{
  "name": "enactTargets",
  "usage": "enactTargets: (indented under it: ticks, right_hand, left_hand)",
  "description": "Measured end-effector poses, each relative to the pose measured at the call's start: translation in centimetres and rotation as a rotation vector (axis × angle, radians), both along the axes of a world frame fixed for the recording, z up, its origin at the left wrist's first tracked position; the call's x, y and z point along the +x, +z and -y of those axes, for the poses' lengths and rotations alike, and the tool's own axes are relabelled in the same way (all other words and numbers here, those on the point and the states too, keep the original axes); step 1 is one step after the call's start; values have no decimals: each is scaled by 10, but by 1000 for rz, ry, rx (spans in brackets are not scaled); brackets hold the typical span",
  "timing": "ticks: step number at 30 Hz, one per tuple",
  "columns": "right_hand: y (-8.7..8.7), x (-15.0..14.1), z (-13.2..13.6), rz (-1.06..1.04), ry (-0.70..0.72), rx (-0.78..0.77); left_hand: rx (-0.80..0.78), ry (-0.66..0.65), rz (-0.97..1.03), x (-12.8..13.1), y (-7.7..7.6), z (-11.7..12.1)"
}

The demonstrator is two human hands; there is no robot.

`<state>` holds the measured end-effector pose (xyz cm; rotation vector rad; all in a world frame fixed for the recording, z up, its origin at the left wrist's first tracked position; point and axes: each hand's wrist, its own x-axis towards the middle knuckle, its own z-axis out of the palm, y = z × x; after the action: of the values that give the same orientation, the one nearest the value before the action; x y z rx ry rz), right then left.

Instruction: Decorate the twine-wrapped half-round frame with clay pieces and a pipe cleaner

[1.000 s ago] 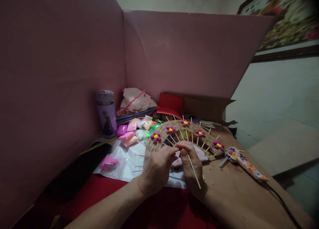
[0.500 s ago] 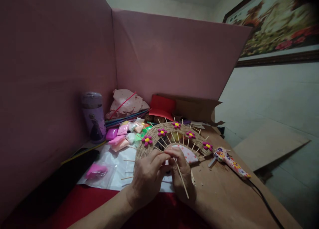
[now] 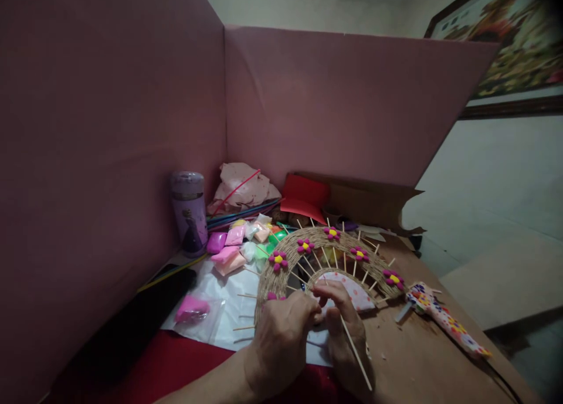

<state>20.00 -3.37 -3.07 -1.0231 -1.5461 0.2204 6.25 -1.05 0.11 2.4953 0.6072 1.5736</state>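
Note:
My right hand (image 3: 345, 325) holds a thin wooden stick (image 3: 357, 354), which slants down toward me across the fingers. Just left of it my left hand (image 3: 281, 333) is closed, its fingertips bent inward; whatever they pinch is hidden. Beyond both hands lies a twine-wrapped arch (image 3: 269, 279), with short sticks poking out along its outer and inner edges. Magenta clay flowers with yellow centres, such as one flower (image 3: 278, 261), decorate the twine. A dotted white half-round piece (image 3: 352, 289) fills the arch's inner curve. Another magenta flower is partly covered by my left hand.
Packets of coloured clay (image 3: 229, 257) lie left of the arch, near a purple tumbler (image 3: 189, 213). A pink clay bag (image 3: 192, 310) rests on a white sheet (image 3: 220, 330). At right lies a flower-patterned glue gun (image 3: 444, 316) with a cord. Pink panels (image 3: 329, 99) stand behind.
The view has shifted, so everything sits further right and slightly lower. My hands have moved a little apart, the left now more curled; the stick stays in my right hand.

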Motion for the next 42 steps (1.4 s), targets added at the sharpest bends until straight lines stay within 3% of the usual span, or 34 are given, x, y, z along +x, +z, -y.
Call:
enactTargets:
  ticks: [8, 14, 26, 29, 33, 35, 38, 42]
  right_hand:
    - [3, -1, -2, 49, -19, 81]
    - [6, -2, 0, 39, -11, 60]
    - [6, 2, -1, 16, -6, -14]
    - [7, 2, -1, 31, -18, -35]
    - [7, 1, -1, 14, -35, -39]
    - [7, 1, -1, 10, -40, -46]
    - [7, 0, 0, 19, -32, -40]
    - [5, 1, 2, 27, -24, -38]
  left_hand:
    - [-8, -104, 51, -4, 9, 2]
    - [21, -120, 62, 1, 2, -3]
    - [-266, -176, 167, -3, 2, -8]
    - [-451, -158, 263, -3, 4, -9]
    - [-1010, -242, 564, -2, 13, -15]
    - [-1172, -269, 663, -1, 16, -19]
    - [-1254, -280, 736, -1, 18, -22]
    - [-1242, -269, 766, -1, 14, -23]
